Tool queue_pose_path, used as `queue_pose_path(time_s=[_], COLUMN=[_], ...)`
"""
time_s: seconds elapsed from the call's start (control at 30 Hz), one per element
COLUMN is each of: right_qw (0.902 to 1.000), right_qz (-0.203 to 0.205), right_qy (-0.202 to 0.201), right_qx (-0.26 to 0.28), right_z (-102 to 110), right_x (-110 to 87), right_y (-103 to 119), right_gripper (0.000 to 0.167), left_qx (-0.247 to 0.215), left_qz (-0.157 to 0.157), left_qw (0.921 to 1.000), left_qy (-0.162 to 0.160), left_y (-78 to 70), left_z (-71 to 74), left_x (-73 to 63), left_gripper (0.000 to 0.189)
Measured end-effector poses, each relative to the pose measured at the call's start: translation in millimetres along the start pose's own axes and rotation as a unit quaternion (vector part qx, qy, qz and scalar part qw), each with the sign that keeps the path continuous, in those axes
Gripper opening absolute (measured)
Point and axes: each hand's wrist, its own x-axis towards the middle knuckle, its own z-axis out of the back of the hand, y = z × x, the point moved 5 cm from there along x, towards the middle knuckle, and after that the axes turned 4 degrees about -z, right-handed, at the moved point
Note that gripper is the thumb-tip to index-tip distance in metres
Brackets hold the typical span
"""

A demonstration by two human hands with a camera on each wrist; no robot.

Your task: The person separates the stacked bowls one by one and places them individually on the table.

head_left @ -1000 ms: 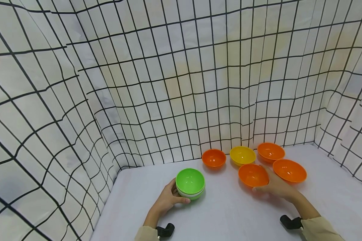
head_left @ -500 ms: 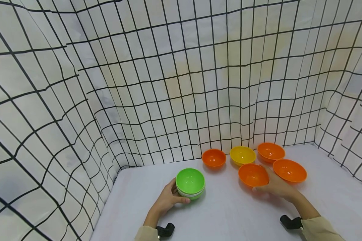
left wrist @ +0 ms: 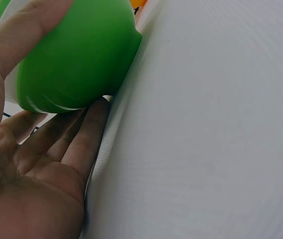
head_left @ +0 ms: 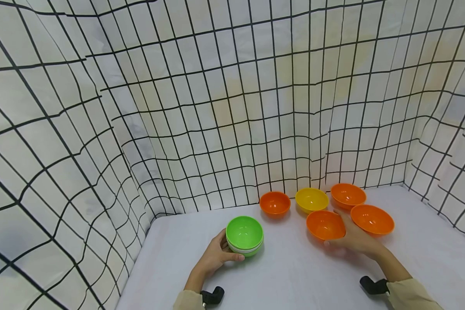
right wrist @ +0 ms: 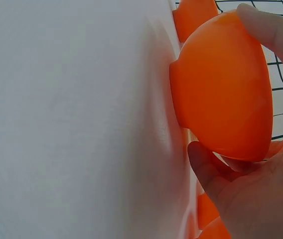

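Note:
At centre left in the head view, my left hand [head_left: 214,257] holds the side of a small stack of bowls, its thumb in front and its fingers behind. A bright green bowl [head_left: 244,232] tops the stack, with a white rim and more green below it. The left wrist view shows the green underside [left wrist: 81,55] down at the white cloth, fingertips against it. To the right, my right hand [head_left: 354,237] grips an orange bowl [head_left: 325,225] between thumb and fingers. That bowl stands upright, its foot at the cloth in the right wrist view.
Behind stand a darker orange bowl [head_left: 274,203], a yellow bowl [head_left: 311,199] and another orange bowl [head_left: 348,195]. A wide orange bowl [head_left: 372,219] sits close beside my right hand. White cloth covers the table [head_left: 283,280]; a black-gridded white curtain [head_left: 224,107] rises behind.

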Motion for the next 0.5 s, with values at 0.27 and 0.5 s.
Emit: queue_pose_path(time_s=[0.27, 0.5], right_qw=[0.9989, 0.9931], right_qz=[0.041, 0.096], right_qy=[-0.021, -0.064], right_qx=[-0.003, -0.025], right_z=[4, 9], right_x=[-2.7, -9.8], right_y=[11, 29], right_gripper=[0.120, 0.116], left_qx=[0.001, 0.003], left_qz=[-0.001, 0.000], left_qw=[1.0000, 1.0000], left_qy=[0.000, 0.000], left_y=[0.2, 0.3], left_z=[0.2, 0.6], left_x=[0.1, 0.5], left_gripper=[0.103, 0.103])
